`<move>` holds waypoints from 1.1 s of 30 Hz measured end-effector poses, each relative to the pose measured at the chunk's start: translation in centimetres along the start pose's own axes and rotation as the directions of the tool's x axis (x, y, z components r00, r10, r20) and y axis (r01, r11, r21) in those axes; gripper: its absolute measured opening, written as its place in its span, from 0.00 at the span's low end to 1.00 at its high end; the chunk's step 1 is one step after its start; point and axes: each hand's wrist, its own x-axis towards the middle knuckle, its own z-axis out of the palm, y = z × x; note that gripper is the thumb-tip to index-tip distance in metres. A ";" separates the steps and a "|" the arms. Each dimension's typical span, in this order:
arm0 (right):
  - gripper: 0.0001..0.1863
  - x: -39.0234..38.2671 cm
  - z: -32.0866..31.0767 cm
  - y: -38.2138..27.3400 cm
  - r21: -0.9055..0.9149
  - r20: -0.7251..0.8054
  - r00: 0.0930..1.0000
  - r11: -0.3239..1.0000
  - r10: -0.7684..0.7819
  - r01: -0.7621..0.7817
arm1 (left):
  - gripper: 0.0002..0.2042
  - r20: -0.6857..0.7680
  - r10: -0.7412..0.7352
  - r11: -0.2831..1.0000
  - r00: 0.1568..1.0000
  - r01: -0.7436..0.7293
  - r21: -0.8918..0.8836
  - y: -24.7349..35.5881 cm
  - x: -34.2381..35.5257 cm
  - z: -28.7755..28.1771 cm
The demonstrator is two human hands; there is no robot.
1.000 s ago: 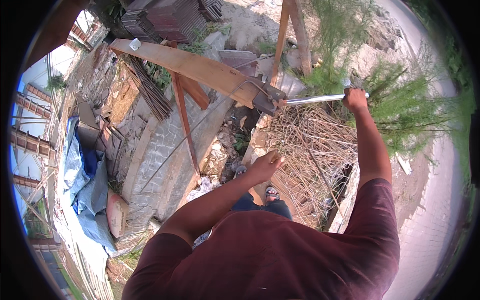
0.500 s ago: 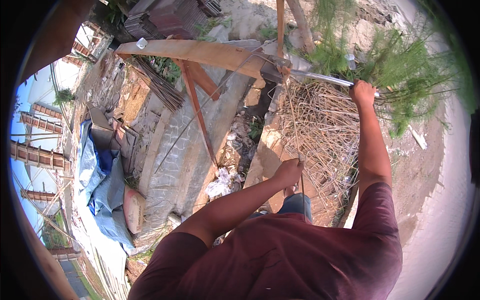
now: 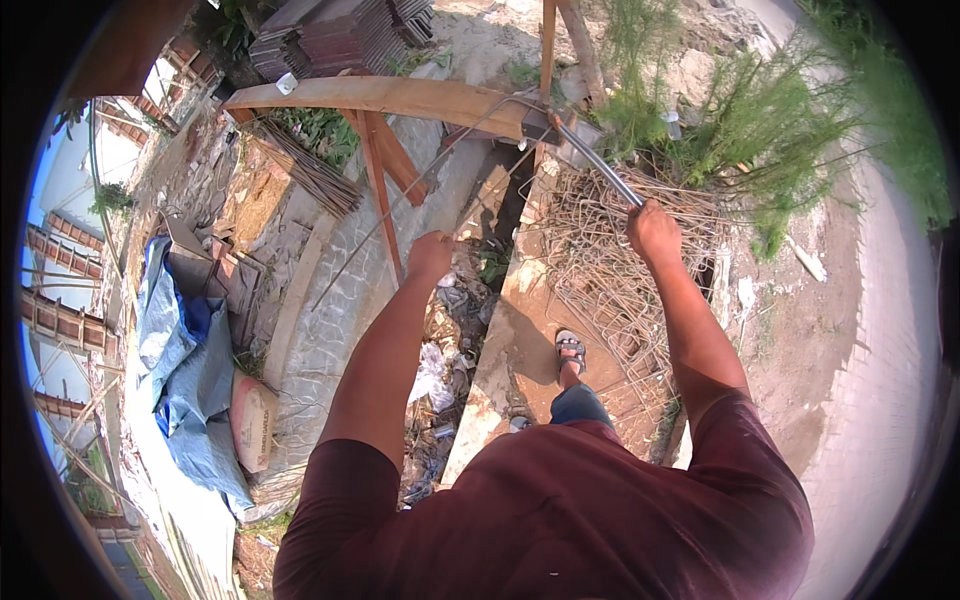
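Note:
My right hand [image 3: 655, 232] grips a silver metal pipe [image 3: 613, 175], which slants up to the dark bending jig [image 3: 536, 127] at the right end of a wooden beam [image 3: 400, 95]. A long thin steel rod [image 3: 350, 262] runs diagonally from the jig down to the lower left. My left hand [image 3: 432, 255] is closed, right of that rod and below the beam; what its fingers hold, if anything, is hidden. A tangled pile of bent rods [image 3: 610, 290] lies under the pipe, beside my sandalled foot [image 3: 570, 348].
Stacked tiles [image 3: 320, 40] sit behind the beam on wooden props [image 3: 380, 185]. A debris-filled ditch [image 3: 500, 200] runs left of the boards [image 3: 490, 410] underfoot. A blue tarp [image 3: 190, 380], a sack [image 3: 250, 420] and straight rod bundle [image 3: 305, 165] are leftward; bushes [image 3: 750, 160] rightward.
The pipe has swung from nearly level to a steep slant, my right hand moving left and down. My left hand has moved up and left, off the rod it was at half a second ago.

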 end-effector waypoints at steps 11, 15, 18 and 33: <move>0.20 4.7 -4.4 3.0 0.037 0.274 0.949 0.988 -0.157 0.152 | 0.16 0.014 0.018 0.998 1.000 -0.019 0.066 -0.3 -1.0 0.5; 0.22 3.2 -1.7 3.3 0.137 0.311 0.939 0.985 -0.146 0.107 | 0.14 0.029 -0.066 0.998 0.997 0.066 -0.002 0.1 -1.7 0.5; 0.25 4.3 -2.0 4.4 0.410 0.573 0.817 0.883 -0.054 -0.229 | 0.13 0.022 -0.057 0.998 0.998 0.056 0.010 0.3 -1.8 0.6; 0.20 1.7 0.8 1.3 0.593 0.735 0.677 0.503 -0.021 -0.628 | 0.16 0.207 -0.066 0.991 0.976 0.089 -0.105 -2.2 2.2 -1.9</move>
